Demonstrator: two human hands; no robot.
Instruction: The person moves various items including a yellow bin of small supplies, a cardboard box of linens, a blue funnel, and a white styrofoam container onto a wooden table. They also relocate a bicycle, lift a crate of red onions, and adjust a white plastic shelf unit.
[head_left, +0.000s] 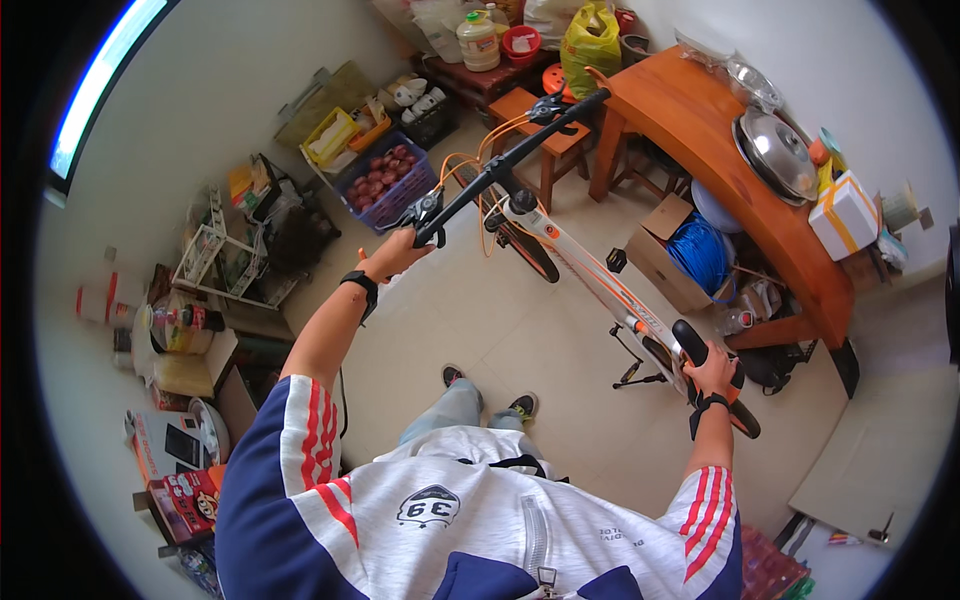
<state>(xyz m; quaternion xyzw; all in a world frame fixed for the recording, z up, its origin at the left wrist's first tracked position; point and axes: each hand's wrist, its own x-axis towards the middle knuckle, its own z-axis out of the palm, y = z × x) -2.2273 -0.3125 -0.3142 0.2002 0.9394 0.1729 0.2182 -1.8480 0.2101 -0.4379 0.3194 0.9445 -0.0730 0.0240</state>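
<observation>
A white bicycle with orange trim (592, 262) stands upright before me, its front wheel (525, 244) to the upper left and its rear wheel (744, 418) to the lower right. My left hand (397, 257) is closed around the near end of the black handlebar (517, 154), beside a brake lever. On the black saddle (690, 341) rests my right hand (712, 369), its fingers wrapped over the side. Orange cables (484, 142) loop in front of the bar. A kickstand (637, 381) points from the frame towards the floor. Both wrists carry black bands.
A wooden table (780, 210) curves along the right, bearing a lidded metal pan (780, 154). Below it sits a cardboard box with blue cable (697, 255). Wooden stools (551, 142) stand behind the handlebar. A purple crate of onions (386, 184) and a white rack (225, 262) line the left.
</observation>
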